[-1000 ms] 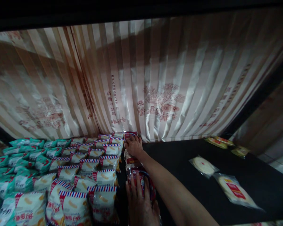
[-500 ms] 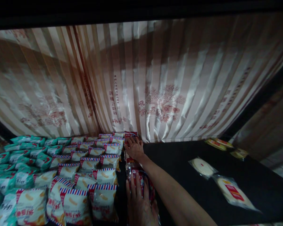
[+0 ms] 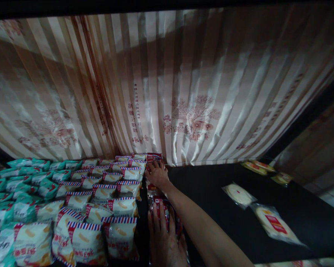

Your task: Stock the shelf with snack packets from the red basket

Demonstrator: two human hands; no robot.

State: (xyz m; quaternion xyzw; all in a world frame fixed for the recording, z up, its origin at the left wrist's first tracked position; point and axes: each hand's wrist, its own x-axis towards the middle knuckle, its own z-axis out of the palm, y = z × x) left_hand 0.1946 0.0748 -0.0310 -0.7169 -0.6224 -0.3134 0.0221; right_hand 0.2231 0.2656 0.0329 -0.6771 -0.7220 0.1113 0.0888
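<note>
A column of dark red snack packets (image 3: 153, 157) lies on the black shelf, beside the rows of white bags. My right hand (image 3: 157, 175) rests palm down on the far packets with its fingers spread. Closer to me, my left hand (image 3: 167, 237) lies flat on a nearer dark red packet (image 3: 161, 207), fingers stretched forward and thumb to the right. Both hands cover much of the packets, and my right forearm crosses in from the lower right.
White snack bags with striped tops (image 3: 87, 239) and teal bags (image 3: 25, 211) stand in rows at left. Two clear packs of flat white rounds (image 3: 239, 195) and several yellow packets (image 3: 254, 167) lie at right. A patterned curtain (image 3: 195, 74) hangs behind.
The view has shifted slightly, so the curtain's top edge sits higher. Both hands stay flat on the dark red packets, with hardly any movement.
</note>
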